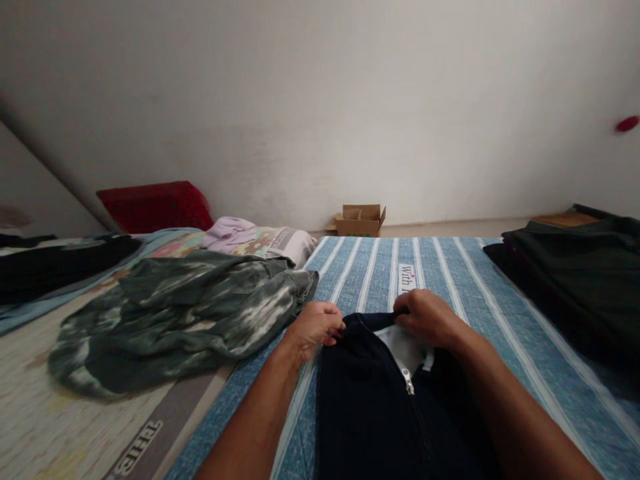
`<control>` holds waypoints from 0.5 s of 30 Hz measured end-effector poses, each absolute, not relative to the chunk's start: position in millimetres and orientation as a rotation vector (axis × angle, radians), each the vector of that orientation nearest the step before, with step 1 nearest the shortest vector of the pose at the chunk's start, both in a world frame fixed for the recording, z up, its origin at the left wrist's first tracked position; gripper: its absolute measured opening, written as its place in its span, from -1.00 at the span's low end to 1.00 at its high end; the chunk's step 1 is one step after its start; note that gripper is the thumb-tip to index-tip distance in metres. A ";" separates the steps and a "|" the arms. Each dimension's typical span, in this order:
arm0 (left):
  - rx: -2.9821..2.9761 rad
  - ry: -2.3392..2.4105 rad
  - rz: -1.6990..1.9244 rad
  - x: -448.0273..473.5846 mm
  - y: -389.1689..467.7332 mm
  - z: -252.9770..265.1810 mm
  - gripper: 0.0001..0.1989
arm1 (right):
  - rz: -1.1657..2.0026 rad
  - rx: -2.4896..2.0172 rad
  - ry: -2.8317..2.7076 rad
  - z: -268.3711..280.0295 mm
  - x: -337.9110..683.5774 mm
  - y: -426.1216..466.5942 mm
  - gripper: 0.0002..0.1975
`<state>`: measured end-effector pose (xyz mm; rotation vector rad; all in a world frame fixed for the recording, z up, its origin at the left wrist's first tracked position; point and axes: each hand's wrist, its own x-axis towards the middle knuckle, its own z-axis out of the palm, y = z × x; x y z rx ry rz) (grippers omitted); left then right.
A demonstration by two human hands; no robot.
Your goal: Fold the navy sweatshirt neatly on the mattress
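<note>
Garment in hand: dark navy zip-front fleece jacket (370, 407), lying flat on the blue-and-white striped bedsheet (450, 280), collar end pointing away from me, zipper pull (408, 382) partly down with a pale lining showing at the neck. My left hand (316, 325) has its fingers (334, 327) curled shut, pinching the jacket's left collar edge. My right hand (425, 315) is closed over the right collar edge, fingers (404, 308) tucked under so I can't see the tips; the grip looks like a pinch too. Both hold cloth, nothing else.

Handling, my guess: soft, limp, light, not slippery, nothing fragile except the metal zip, which could snag. It will sag wherever it's unsupported, so the collar corners or shoulder seams are the best places to hold, as they are now.

Relative to the jacket: collar sits between the two hands, body runs back toward me under my forearms. Left of the jacket, just beside it, a crumpled green-and-white tie-dye denim garment (175, 313). Right of it, well apart, a stack of folded dark clothes (575, 273). Beyond it, by the wall, a small open cardboard box (361, 220); far left, a red pillow (155, 205).
</note>
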<state>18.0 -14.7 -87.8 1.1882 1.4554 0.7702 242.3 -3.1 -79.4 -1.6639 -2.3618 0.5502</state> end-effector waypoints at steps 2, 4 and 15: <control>1.141 1.404 0.781 16.1 -14.9 -87.8 -0.87 | 0.587 -1.657 -2.342 -79.1 243.3 -2.3 -0.83; 1.101 1.350 0.780 14.0 -14.5 -88.1 -0.84 | 0.612 -1.656 -2.322 -79.4 244.2 -1.2 -0.83; 1.008 1.026 0.723 2.4 -14.5 -85.9 -0.74 | 0.463 -1.716 -2.359 -80.6 240.3 -3.2 -0.80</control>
